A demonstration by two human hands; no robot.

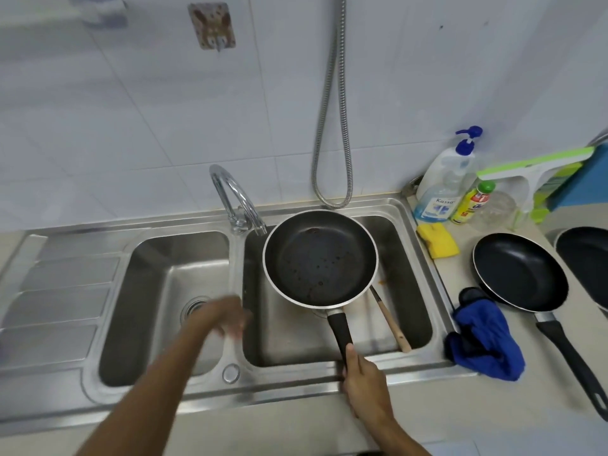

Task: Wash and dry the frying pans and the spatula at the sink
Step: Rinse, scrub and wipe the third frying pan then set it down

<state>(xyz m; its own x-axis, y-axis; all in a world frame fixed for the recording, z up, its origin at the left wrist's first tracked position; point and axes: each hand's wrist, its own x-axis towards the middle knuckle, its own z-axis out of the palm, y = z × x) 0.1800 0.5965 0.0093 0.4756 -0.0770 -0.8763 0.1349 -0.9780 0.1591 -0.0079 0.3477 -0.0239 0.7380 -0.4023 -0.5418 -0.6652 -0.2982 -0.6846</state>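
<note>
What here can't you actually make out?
All from the head view:
1. Left hand: motion blur hides its fingers.
2. Spatula: its blade is hidden under the frying pan held over the right basin; only the wooden handle shows.
3. Far-right pan: cut off by the frame edge.

Head camera looks steeply down, close above the sink (329, 376).

Home kitchen: stainless double-bowl sink (283, 388) w/ drainboard (65, 291) set in a beige worktop (462, 269), chrome tap (230, 189) betw. the bowls, white tiled wall (164, 110) behind. At the worktop's back edge, right of the sink: pump soap bottle (441, 182), dish-liquid bottle (470, 204), yellow sponge (437, 240). Frying pan (319, 258) over the right bowl.
</note>
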